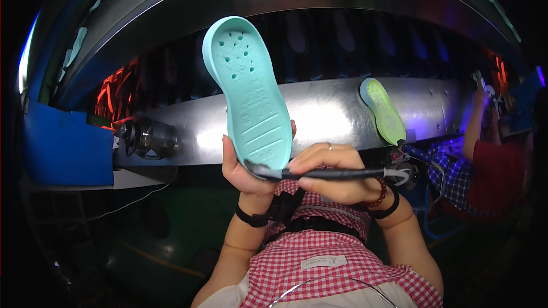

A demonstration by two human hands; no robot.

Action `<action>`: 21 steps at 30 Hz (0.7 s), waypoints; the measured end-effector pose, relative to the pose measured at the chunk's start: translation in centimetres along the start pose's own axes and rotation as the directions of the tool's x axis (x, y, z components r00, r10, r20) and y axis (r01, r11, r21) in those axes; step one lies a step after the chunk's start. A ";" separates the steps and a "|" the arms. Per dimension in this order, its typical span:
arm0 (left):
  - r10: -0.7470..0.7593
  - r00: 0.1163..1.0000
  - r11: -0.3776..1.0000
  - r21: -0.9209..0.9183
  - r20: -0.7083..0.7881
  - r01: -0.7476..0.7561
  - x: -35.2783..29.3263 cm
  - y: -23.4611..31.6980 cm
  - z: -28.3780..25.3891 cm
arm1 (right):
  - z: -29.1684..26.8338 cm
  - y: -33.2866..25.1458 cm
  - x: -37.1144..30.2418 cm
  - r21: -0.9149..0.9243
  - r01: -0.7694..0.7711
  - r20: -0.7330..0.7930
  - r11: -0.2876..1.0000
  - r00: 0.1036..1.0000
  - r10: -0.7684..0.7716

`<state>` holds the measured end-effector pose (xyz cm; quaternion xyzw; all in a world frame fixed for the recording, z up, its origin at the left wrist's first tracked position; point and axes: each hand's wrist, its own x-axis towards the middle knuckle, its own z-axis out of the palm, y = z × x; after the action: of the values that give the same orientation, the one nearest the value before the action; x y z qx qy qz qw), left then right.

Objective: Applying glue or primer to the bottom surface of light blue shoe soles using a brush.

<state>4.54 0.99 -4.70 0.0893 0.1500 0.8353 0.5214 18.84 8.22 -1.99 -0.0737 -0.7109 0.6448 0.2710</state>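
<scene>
A turquoise shoe sole (251, 94) stands tilted up in front of me, its holed and ribbed inner side facing me. My left hand (246, 174) grips its lower end, thumb on the left edge and a fingertip showing at the right edge. In my right hand (337, 172) is a black-handled brush (328, 174), held level and pointing left. Its dark tip (261, 170) meets the bottom rim of the sole beside my left hand; whether the bristles press on it is blurred.
A yellow-green sole (383, 111) lies on the metal ledge (319, 102) to the right. A dark glass pot (153, 138) stands at the ledge's left end. Beyond runs a dark conveyor with soles (345, 31) and red-glowing strips (117, 97). Another person (488, 159) works at far right.
</scene>
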 end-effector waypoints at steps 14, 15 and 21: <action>-0.079 0.990 0.979 0.199 0.114 0.055 1.4 1.6 0.4 | -1.9 -0.3 0.7 -0.082 0.073 0.074 0.994 0.995 -0.067; -0.127 0.986 0.980 0.165 0.104 0.109 1.5 1.8 0.4 | -1.7 -0.5 0.3 -0.054 0.108 0.106 0.993 0.989 -0.102; -0.443 0.895 0.890 0.147 0.048 0.433 1.9 2.5 0.8 | -3.7 -0.6 1.2 -0.197 0.250 0.207 0.948 0.956 -0.209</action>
<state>1.80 1.78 -3.10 0.1209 0.2005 0.6801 0.6947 19.71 11.90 -1.01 0.0398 -0.8039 0.5297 0.2676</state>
